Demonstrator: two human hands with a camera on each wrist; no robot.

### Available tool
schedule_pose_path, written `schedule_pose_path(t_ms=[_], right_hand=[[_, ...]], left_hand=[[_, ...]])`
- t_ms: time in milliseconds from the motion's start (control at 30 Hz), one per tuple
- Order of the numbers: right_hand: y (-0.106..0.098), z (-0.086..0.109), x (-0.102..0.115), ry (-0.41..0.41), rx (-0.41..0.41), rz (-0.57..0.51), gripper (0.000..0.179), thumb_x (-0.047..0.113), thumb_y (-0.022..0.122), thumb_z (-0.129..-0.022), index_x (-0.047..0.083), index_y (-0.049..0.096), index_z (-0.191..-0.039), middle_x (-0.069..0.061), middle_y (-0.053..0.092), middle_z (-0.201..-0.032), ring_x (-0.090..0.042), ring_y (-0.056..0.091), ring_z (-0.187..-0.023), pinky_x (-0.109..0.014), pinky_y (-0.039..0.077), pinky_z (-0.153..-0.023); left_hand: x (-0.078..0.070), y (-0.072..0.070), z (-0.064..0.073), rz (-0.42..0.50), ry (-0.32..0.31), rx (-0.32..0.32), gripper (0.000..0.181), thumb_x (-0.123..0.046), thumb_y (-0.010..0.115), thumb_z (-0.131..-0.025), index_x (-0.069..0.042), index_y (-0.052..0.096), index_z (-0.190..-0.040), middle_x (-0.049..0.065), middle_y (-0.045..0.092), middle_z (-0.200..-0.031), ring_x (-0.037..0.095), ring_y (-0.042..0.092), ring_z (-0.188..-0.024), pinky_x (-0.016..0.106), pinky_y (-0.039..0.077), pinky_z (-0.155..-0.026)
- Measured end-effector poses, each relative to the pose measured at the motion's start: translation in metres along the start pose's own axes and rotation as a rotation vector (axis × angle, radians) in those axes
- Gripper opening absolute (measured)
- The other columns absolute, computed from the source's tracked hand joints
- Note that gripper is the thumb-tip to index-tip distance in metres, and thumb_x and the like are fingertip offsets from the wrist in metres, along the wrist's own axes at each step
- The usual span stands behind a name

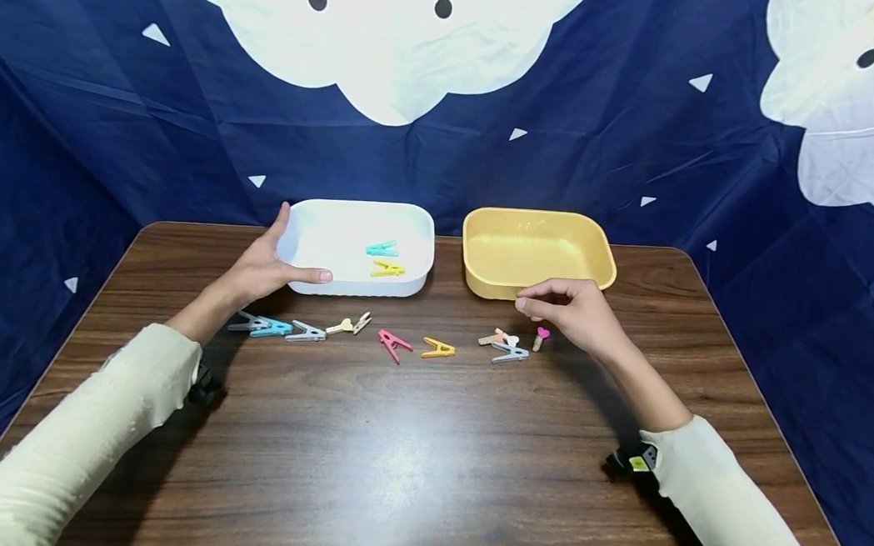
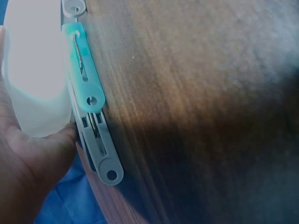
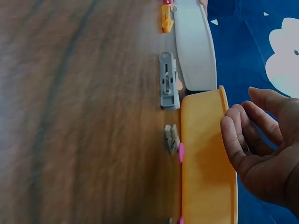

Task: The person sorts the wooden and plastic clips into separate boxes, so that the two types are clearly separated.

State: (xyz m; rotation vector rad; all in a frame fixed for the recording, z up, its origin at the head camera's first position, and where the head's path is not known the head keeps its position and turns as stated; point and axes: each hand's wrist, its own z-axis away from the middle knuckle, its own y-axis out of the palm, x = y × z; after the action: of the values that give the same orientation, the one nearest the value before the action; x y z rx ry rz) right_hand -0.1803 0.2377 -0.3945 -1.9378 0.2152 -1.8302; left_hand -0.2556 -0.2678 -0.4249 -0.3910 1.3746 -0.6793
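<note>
My left hand (image 1: 260,266) rests against the left end of a white plastic basin (image 1: 361,287), its thumb straight along the front wall and its fingers up by the left side. A teal clothespin (image 1: 382,248) and a yellow clothespin (image 1: 388,267) lie in that basin. In front of the hand lie a blue clothespin (image 2: 84,60) and a grey clothespin (image 2: 105,154), partly overlapping. Over the front rim of a yellow basin (image 1: 499,290) hovers my right hand (image 1: 573,311), fingers loosely bent, holding nothing. Just below it is a small wooden peg with a pink heart (image 1: 541,338).
Along the wooden table (image 1: 306,449) in front of the basins lie a red clothespin (image 1: 393,345), an orange clothespin (image 1: 438,349), another grey clothespin (image 1: 510,353) and several small wooden pegs (image 1: 340,326). A dark blue cloth (image 1: 414,163) hangs behind the table.
</note>
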Motion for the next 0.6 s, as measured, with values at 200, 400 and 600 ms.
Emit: schedule_pose_path(t_ms=[200, 400, 600], right_hand=[[-0.006, 0.012, -0.013, 0.021, 0.040, 0.019, 0.022, 0.016, 0.088, -0.100, -0.001, 0.087, -0.115, -0.002, 0.080, -0.084, -0.016, 0.071, -0.077, -0.025, 0.054, -0.067], [-0.011, 0.022, -0.023, 0.080, 0.098, 0.056, 0.024, 0.016, 0.089, -0.099, 0.001, 0.086, -0.117, -0.003, 0.086, -0.095, -0.015, 0.077, -0.081, -0.028, 0.063, -0.071], [-0.013, 0.026, -0.032, 0.118, 0.186, 0.045, 0.026, 0.014, 0.090, -0.096, -0.001, 0.086, -0.117, -0.007, 0.086, -0.097, -0.007, 0.073, -0.080, -0.026, 0.065, -0.072]], left_hand=[[0.000, 0.001, -0.001, 0.000, -0.004, 0.002, 0.155, -0.052, 0.100, -0.086, -0.038, -0.027, -0.174, 0.003, -0.018, -0.189, 0.036, -0.009, -0.178, 0.066, 0.008, -0.144], [0.000, 0.001, 0.000, 0.004, -0.006, 0.003, 0.155, -0.053, 0.099, -0.086, -0.040, -0.027, -0.174, 0.002, -0.018, -0.189, 0.036, -0.009, -0.178, 0.066, 0.009, -0.144], [-0.001, 0.001, 0.002, 0.007, -0.007, 0.001, 0.154, -0.055, 0.099, -0.085, -0.041, -0.027, -0.173, 0.001, -0.018, -0.188, 0.036, -0.009, -0.178, 0.067, 0.009, -0.143]])
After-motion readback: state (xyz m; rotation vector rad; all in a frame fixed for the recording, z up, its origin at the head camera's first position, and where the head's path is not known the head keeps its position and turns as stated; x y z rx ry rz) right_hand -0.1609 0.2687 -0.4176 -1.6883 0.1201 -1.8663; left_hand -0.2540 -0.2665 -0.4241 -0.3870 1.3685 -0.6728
